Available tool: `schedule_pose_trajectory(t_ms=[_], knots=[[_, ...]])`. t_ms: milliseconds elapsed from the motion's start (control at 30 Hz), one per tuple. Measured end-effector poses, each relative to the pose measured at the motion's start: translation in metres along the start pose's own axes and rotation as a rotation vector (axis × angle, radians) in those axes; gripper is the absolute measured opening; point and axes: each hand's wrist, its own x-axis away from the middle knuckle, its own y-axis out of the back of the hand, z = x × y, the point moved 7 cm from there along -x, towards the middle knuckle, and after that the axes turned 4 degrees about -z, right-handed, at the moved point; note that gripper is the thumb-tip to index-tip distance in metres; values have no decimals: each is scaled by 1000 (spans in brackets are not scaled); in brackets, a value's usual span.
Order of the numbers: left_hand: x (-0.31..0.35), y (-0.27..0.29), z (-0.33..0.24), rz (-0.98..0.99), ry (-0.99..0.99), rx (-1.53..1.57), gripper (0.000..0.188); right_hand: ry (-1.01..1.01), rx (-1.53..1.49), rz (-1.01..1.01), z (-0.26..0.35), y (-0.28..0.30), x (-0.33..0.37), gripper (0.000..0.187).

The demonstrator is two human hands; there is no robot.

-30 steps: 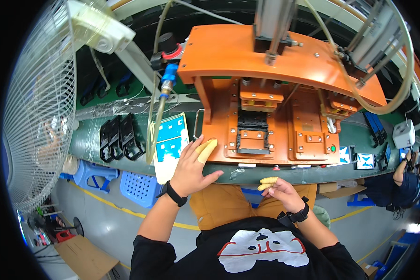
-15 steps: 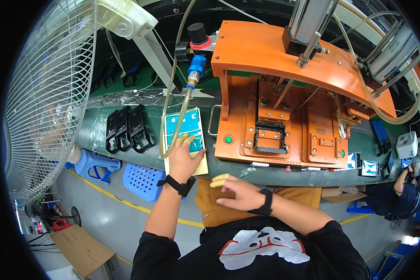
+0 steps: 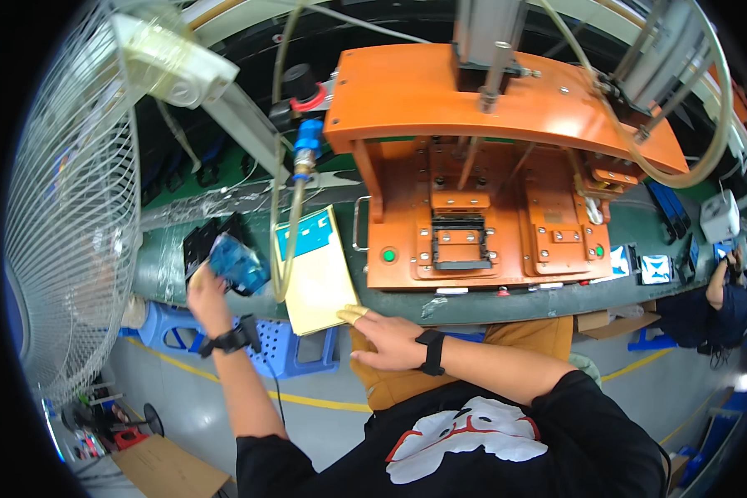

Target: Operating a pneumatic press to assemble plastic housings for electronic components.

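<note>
My left hand [image 3: 210, 300], blurred, pinches a shiny blue film piece [image 3: 239, 264] by its left part. The film hangs over the black plastic frames [image 3: 197, 245] at the left of the bench and partly hides them. Beside it lies a pale yellow backing sheet [image 3: 319, 286], with a blue film strip [image 3: 311, 234] still on its upper part. My right hand [image 3: 390, 342] reaches the sheet's lower right corner with outstretched fingers, yellow finger cots on the tips. It holds nothing that I can see.
An orange press [image 3: 506, 100] stands on the green bench, a black frame [image 3: 461, 245] in its left fixture. An air hose [image 3: 290, 249] hangs over the backing sheet. A fan [image 3: 75, 207] is at far left, blue stools [image 3: 286, 349] below. Another person [image 3: 689, 307] sits at far right.
My left hand has moved left from the backing sheet, taking a blue film piece off its lower part. My right hand has come to the sheet's corner. The whole view has shifted slightly.
</note>
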Motion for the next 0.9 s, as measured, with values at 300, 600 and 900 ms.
schedule_pose_trajectory(t_ms=[300,600,900], knots=[[147,17,-49,509,-187,-156,17,376,362,-787,69,180,102,47],[291,-144,-82,1133,6,125,11,228,763,-632,50,218,96,20],[275,-226,-133,1151,-211,139,12,-68,-192,-1000,45,311,286,21]])
